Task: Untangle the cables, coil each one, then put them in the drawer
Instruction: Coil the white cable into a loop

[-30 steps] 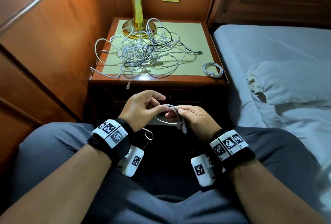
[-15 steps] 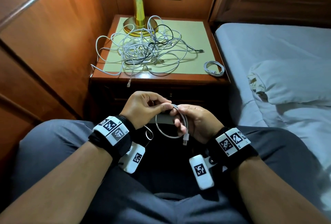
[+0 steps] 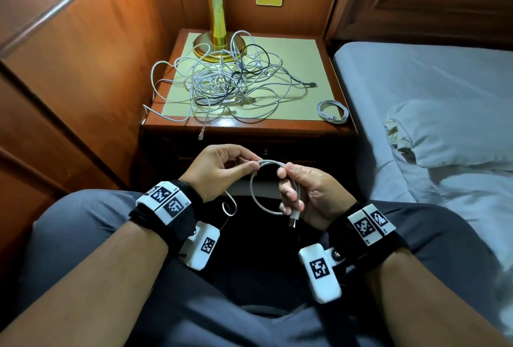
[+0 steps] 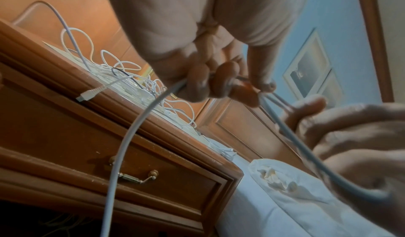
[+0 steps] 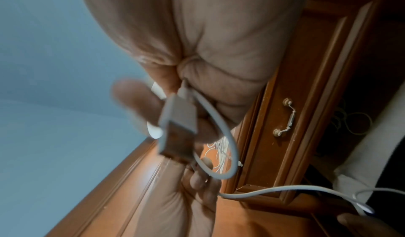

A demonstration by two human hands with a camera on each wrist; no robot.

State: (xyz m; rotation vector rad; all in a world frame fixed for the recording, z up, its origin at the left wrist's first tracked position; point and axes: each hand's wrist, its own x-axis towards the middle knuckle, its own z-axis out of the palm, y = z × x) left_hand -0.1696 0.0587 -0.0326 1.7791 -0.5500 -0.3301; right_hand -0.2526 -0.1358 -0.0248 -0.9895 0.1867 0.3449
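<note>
Above my lap I hold a white cable (image 3: 256,198) bent into a loop. My left hand (image 3: 222,169) pinches the top of the loop between thumb and fingers (image 4: 198,83). My right hand (image 3: 301,194) grips the loop's right side, and the USB plug (image 3: 293,220) (image 5: 177,130) hangs below its fingers. A loose tail of the cable (image 3: 229,206) (image 4: 122,145) curls under my left wrist. On the nightstand (image 3: 291,124) lies a tangle of white and black cables (image 3: 230,82). A coiled white cable (image 3: 332,112) rests at its front right corner. The drawer (image 4: 153,185) is closed.
A brass lamp (image 3: 218,13) stands at the back of the nightstand, with cables draped round its base. Wood panelling (image 3: 83,69) runs along the left. A bed with a grey sheet (image 3: 416,74) and a pillow (image 3: 449,132) lies to the right. One plug (image 3: 200,134) dangles over the nightstand's front edge.
The loop between my hands has grown wider and rounder. My right hand has turned so the USB plug hangs lower, and my left hand has shifted along the cable.
</note>
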